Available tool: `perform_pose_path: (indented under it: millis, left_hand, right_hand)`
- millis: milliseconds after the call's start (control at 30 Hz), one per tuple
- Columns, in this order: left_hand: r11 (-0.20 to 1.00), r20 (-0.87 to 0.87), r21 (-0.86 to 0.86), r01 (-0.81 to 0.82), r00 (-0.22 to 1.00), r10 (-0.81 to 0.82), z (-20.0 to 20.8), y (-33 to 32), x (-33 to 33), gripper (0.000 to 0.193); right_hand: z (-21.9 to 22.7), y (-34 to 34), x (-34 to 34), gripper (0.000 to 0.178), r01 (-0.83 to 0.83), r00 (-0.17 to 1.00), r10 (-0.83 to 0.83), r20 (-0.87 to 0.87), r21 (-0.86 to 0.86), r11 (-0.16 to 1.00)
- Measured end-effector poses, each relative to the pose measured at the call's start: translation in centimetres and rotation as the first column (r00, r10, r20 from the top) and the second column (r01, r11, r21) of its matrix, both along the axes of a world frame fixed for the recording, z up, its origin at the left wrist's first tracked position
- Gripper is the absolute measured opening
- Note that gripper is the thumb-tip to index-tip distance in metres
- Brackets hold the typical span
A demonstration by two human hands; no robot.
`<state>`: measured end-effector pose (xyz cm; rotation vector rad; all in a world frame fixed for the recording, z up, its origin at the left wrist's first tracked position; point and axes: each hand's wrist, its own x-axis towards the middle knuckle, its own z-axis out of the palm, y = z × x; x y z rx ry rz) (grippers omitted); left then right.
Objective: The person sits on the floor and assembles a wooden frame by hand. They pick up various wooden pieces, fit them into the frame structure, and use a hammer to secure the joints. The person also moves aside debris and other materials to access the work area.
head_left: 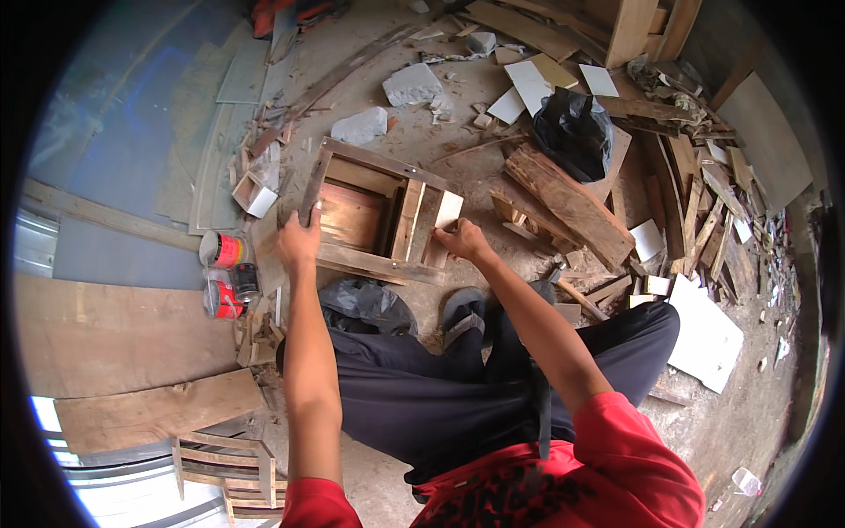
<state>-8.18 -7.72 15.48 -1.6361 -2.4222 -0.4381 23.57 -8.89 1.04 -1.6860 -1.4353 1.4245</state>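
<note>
A rectangular wooden frame (378, 262) with a recessed, box-like inside lies in front of me, above my feet. My left hand (299, 239) grips its left rail, with the thumb lying over the edge. At the frame's right end, my right hand (461, 239) has its fingers closed on the wooden end piece (447, 211), which is pale on its upper part. A crossbar (407, 218) runs between the long rails near that end. The fingertips under the wood are hidden.
Paint cans (227, 250) stand at the left beside boards. A grey plastic bag (368, 304) lies near my feet. Thick timber (570, 204), a black bag (574, 134) and scrap wood fill the right. Concrete lumps (412, 84) lie beyond the frame.
</note>
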Motion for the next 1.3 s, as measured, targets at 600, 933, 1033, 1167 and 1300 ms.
perform_pose_path:
  millis: [600, 933, 1033, 1167, 1300]
  left_hand:
    - [0.998, -0.025, -0.026, -0.057, 0.998, 0.056, 1.4, -1.4, 3.2, 0.067]
    - [0.996, 0.198, -0.061, -0.060, 0.978, 0.071, 1.8, -1.9, 3.2, 0.080]
    - [0.988, 0.479, -0.152, -0.005, 0.874, 0.078, 3.4, -2.0, 4.0, 0.086]
    - [0.992, 0.647, -0.085, 0.094, 0.762, -0.017, 4.3, -2.9, 4.5, 0.087]
    - [0.941, 0.677, -0.028, 0.338, 0.699, -0.231, 3.6, -3.0, 3.9, 0.066]
  right_hand:
    - [-1.7, 1.4, -1.5, 0.056, 0.026, 0.996, -0.028, -0.080, -0.025, 0.999]
    - [10.9, -1.6, -3.1, 0.053, -0.044, 0.998, 0.005, 0.068, 0.583, 0.811]
    - [11.0, -1.3, -5.2, 0.063, -0.241, 0.970, 0.162, 0.183, 0.600, 0.763]
    - [11.2, -1.4, -6.7, 0.069, -0.514, 0.849, 0.353, 0.394, 0.457, 0.726]
    - [9.3, -1.0, -6.9, 0.057, -0.514, 0.851, 0.297, 0.432, 0.572, 0.639]
